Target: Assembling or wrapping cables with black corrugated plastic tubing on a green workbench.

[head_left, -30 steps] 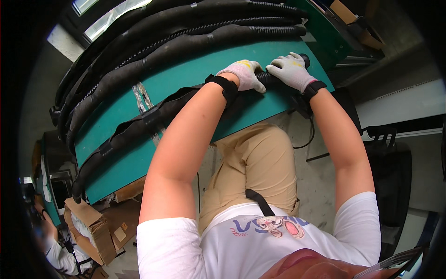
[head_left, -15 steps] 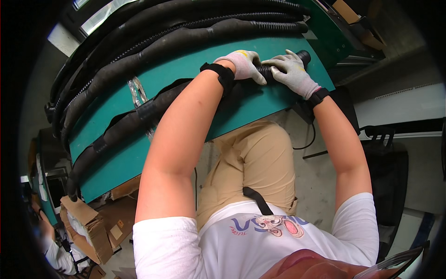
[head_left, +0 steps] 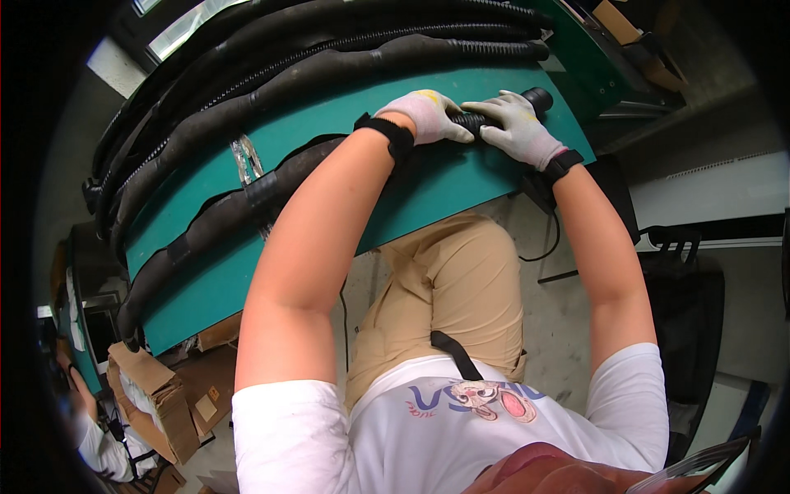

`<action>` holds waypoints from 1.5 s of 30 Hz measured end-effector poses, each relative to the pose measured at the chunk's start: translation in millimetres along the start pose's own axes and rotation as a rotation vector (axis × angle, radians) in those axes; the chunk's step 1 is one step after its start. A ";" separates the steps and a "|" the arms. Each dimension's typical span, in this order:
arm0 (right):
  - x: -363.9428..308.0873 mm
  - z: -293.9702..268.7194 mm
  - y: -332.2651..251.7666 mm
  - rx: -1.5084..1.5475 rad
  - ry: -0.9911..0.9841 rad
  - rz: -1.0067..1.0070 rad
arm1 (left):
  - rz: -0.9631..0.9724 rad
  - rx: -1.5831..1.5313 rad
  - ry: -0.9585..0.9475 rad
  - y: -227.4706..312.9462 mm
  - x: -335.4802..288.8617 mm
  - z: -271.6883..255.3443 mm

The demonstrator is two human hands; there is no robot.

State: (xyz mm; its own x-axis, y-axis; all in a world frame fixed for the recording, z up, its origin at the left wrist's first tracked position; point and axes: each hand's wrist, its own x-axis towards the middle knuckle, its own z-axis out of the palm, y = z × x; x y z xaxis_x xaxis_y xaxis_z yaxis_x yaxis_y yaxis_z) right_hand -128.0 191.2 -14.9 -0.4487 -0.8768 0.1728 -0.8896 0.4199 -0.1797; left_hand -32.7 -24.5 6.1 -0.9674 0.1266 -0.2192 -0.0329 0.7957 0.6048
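Observation:
A black corrugated hose, partly wrapped in a dark sleeve, lies along the green tabletop. Its right end carries a smooth black cuff. Gloved in white, my left hand is closed around the hose where the sleeve ends. My right hand, gloved too, grips the ribbed part just before the cuff. A short stretch of bare ribs shows between the hands. Behind my left forearm, part of the sleeve is hidden.
Several similar black hoses lie side by side along the table's far edge. Crumpled clear tape crosses the table at left. Cardboard boxes stand at lower left, near another person. A black chair is on the right.
My hands stay on the hose with only slight shifts. My right hand's fingers have drawn in flatter over the ribs. The picture has shifted a little.

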 end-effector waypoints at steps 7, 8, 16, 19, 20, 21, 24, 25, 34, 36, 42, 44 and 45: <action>15.5 10.2 14.2 0.021 0.034 -0.005 | 0.036 0.405 0.266 0.4 -22.6 19.8; 17.9 11.4 15.1 0.035 0.036 0.013 | 0.082 0.424 0.264 -1.3 -24.4 17.9; 13.7 1.3 -13.8 -0.022 -0.002 0.065 | -0.017 0.175 0.151 -7.9 -20.2 4.3; 11.0 3.0 -15.0 -0.065 0.015 0.081 | -0.005 0.123 0.105 -11.0 -13.7 -2.3; 10.0 4.2 -14.5 -0.072 0.032 0.068 | -0.016 0.073 0.051 -11.2 -12.8 -4.8; 9.6 5.1 -13.2 -0.080 0.049 0.055 | -0.015 0.073 0.050 -10.7 -12.1 -6.3; 10.8 6.6 -7.1 -0.029 0.025 0.069 | -0.011 0.068 0.020 -10.7 -11.4 -7.5; 12.1 6.7 -4.5 -0.027 0.025 0.068 | -0.013 0.071 0.035 -10.4 -11.5 -6.7; 48.3 -1.3 0.9 0.286 -0.167 0.330 | -0.010 0.045 0.061 -13.2 -13.6 -6.7; 59.6 -2.1 -0.6 0.169 -0.257 0.430 | -0.005 0.036 0.085 -13.1 -14.9 -5.4; 66.2 -0.9 1.6 0.136 -0.306 0.435 | -0.008 0.047 0.144 -5.1 -20.6 -7.3; 62.0 -1.9 3.0 0.174 -0.278 0.399 | -0.018 -0.089 0.149 -11.9 -16.1 -5.8; 58.1 0.0 7.4 0.151 -0.253 0.357 | -0.013 -0.090 0.148 -12.2 -14.3 -3.5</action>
State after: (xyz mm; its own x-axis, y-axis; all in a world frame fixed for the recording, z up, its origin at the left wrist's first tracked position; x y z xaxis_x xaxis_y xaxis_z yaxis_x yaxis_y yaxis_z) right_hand -160.6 143.4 -6.2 -0.6730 -0.7212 -0.1643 -0.6525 0.6834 -0.3273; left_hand -19.3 -38.0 4.5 -0.9930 0.0225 -0.1162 -0.0617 0.7397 0.6701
